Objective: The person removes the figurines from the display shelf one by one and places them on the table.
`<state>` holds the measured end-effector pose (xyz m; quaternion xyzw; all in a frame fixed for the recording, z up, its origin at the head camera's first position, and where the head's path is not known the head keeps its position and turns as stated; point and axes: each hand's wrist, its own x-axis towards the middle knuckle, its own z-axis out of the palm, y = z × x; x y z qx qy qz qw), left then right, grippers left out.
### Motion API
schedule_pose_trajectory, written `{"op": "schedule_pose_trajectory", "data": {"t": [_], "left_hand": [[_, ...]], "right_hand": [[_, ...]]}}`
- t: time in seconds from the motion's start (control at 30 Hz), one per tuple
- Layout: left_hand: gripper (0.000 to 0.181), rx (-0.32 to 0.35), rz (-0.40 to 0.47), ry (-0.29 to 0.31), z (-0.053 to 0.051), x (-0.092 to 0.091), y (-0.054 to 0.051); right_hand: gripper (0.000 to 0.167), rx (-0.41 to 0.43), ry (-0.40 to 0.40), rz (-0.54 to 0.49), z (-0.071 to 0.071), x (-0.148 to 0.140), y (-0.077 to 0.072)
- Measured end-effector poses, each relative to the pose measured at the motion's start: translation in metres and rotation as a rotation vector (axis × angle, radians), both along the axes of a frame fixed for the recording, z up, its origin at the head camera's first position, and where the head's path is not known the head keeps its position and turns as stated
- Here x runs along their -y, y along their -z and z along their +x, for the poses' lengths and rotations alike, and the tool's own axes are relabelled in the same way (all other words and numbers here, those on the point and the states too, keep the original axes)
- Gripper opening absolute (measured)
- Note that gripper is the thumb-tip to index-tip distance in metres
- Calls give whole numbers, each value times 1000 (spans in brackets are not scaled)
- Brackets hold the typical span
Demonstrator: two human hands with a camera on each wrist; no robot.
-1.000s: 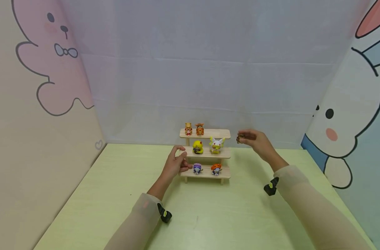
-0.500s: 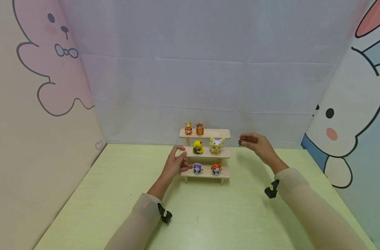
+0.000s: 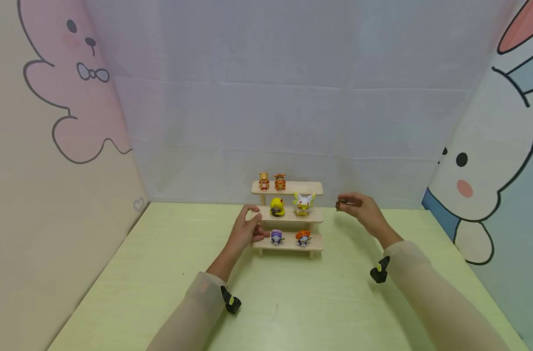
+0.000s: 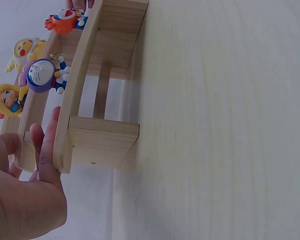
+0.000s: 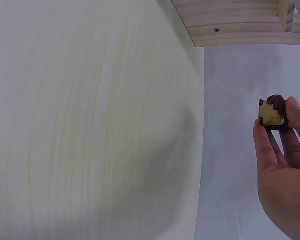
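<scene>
A three-tier wooden display shelf [image 3: 307, 187] stands toward the back of the table. My left hand [image 3: 243, 229] grips its left end; in the left wrist view the thumb and fingers [image 4: 49, 150] bend around the ends of the tiers. Off the shelf's right side, my right hand [image 3: 364, 211] pinches a small dark brown and tan figurine [image 5: 272, 113] between thumb and fingertips, held in the air. Two figures stand on each tier: an orange bear [image 3: 264, 182] and tiger [image 3: 280, 182], a yellow-haired figure [image 3: 277, 207] and white-yellow one [image 3: 303, 204], then purple-headed [image 3: 276, 237] and orange-headed [image 3: 303, 238] ones.
The pale yellow-green table [image 3: 266, 302] extends in front of the shelf and to both sides. A light cloth backdrop [image 3: 231, 117] hangs close behind it. Cartoon-printed panels, a pink bear [image 3: 73, 117] and a white rabbit [image 3: 481, 195], flank the table.
My right hand has moved slightly down and a little to the right, carrying the brown figurine. The left hand and the shelf stay put.
</scene>
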<state>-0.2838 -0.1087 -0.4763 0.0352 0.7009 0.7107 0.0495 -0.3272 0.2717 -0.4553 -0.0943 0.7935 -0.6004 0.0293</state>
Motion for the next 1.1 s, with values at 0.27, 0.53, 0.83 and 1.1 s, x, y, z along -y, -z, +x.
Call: {"op": "schedule_pose_trajectory", "data": {"t": [0.27, 0.53, 0.83, 1.1], "left_hand": [[22, 14, 6, -6, 2, -1, -3], [22, 0, 6, -6, 4, -2, -4], [21, 13, -1, -10, 3, -2, -5], [24, 5, -8, -12, 2, -1, -4]], "right_hand": [[52, 17, 10, -3, 0, 0, 8], [50, 28, 4, -19, 0, -1, 15], [49, 41, -1, -29, -1, 0, 25], [48, 47, -1, -43, 0, 3, 30]]}}
